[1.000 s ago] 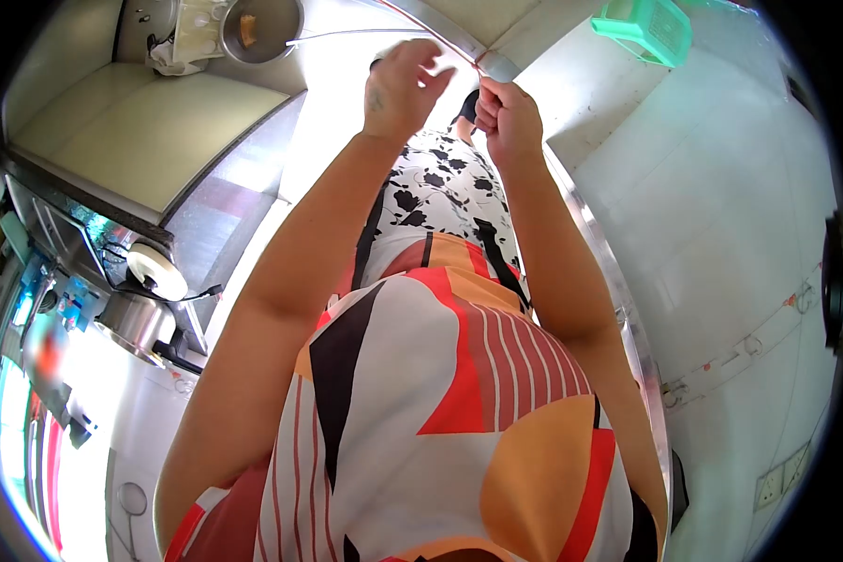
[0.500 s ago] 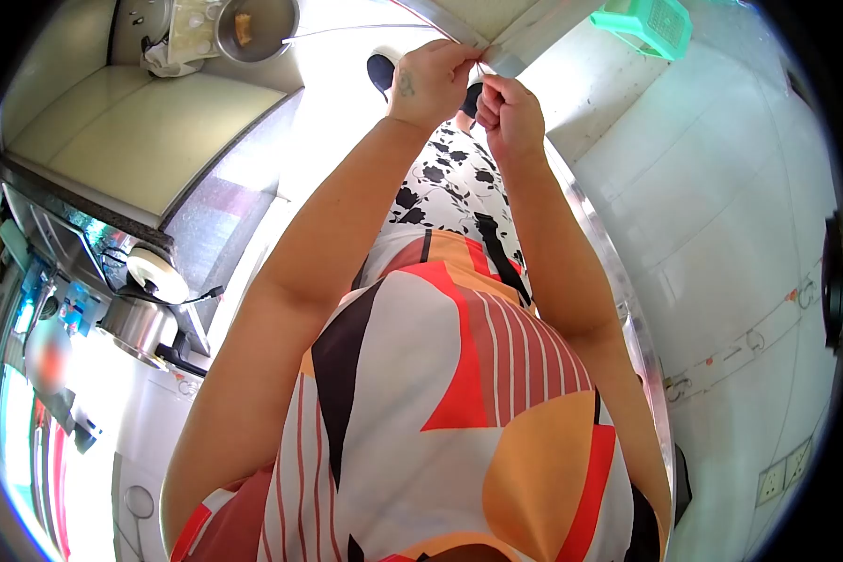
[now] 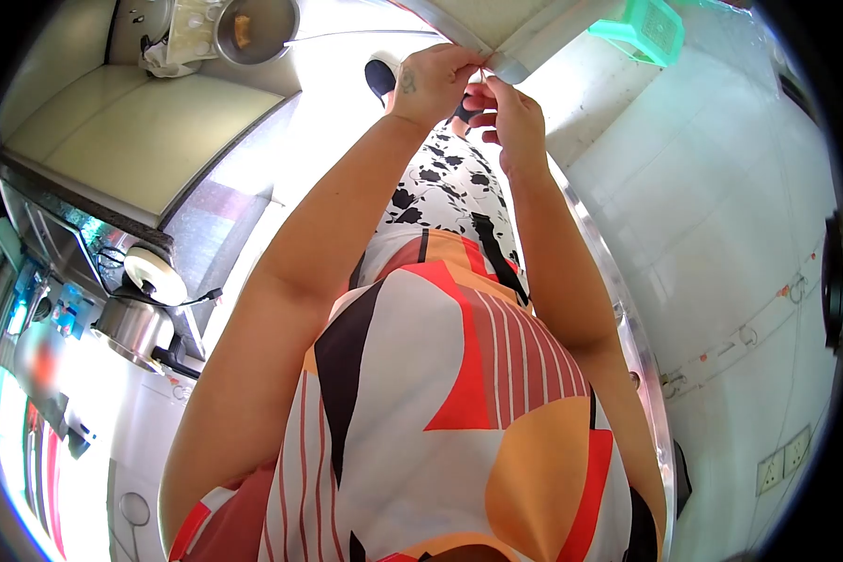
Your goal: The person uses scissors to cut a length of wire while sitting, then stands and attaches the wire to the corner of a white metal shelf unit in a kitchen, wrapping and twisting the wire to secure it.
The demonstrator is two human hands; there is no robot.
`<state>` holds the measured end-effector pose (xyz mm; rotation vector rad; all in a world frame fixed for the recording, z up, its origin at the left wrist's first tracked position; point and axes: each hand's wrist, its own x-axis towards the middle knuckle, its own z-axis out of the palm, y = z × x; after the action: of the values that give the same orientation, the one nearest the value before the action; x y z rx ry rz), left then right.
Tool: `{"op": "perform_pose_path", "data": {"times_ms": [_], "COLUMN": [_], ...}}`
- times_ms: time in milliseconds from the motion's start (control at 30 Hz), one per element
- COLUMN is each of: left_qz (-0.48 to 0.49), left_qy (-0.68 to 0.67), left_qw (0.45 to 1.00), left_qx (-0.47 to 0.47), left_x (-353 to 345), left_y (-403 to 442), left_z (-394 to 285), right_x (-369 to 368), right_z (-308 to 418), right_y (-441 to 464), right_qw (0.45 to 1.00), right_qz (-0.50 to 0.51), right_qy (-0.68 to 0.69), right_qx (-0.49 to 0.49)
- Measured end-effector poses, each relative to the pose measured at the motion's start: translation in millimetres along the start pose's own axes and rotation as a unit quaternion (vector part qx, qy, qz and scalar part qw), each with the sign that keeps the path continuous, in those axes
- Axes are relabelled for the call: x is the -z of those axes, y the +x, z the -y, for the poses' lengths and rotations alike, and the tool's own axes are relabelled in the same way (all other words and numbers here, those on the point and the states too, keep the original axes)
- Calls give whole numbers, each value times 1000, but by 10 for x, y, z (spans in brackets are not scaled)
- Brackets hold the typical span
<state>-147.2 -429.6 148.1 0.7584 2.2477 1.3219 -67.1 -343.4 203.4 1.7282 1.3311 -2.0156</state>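
Note:
My left hand, with a small tattoo on its back, pinches a thin strand beside the corner of a pale, flat panel. The strand is too fine to tell its kind. Just to the right, my right hand has its fingers loosely apart, with one fingertip close to the strand's lower end. Whether that fingertip touches it, I cannot tell. A rounded grey corner piece of the panel lies right by both hands.
A green plastic basket stands at upper right. Upper left holds a metal pot with a brown piece inside. On the left counter are a steel saucepan, a pale lid and a black cable. Tiled wall borders the right.
My right hand's fingers have uncurled from a tight pinch and spread apart. My left hand keeps its pinch at almost the same place. The view has shifted slightly.

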Motion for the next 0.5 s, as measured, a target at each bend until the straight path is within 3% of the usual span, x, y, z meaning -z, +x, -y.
{"op": "perform_pose_path", "data": {"times_ms": [167, 300, 500], "left_qz": [19, 24, 37], "left_qy": [-26, -14, -2], "left_qw": [999, 999, 999], "left_qx": [27, 17, 35], "left_x": [-23, -1, 29], "left_y": [-7, 12, 17], "left_z": [35, 22, -22], "right_x": [-57, 21, 64], "right_z": [-76, -189, -150], "right_y": [126, 308, 240], "right_qw": [995, 993, 979], "right_qz": [-1, 76, 86], "right_qy": [104, 86, 184], "right_qx": [-5, 34, -13]}}
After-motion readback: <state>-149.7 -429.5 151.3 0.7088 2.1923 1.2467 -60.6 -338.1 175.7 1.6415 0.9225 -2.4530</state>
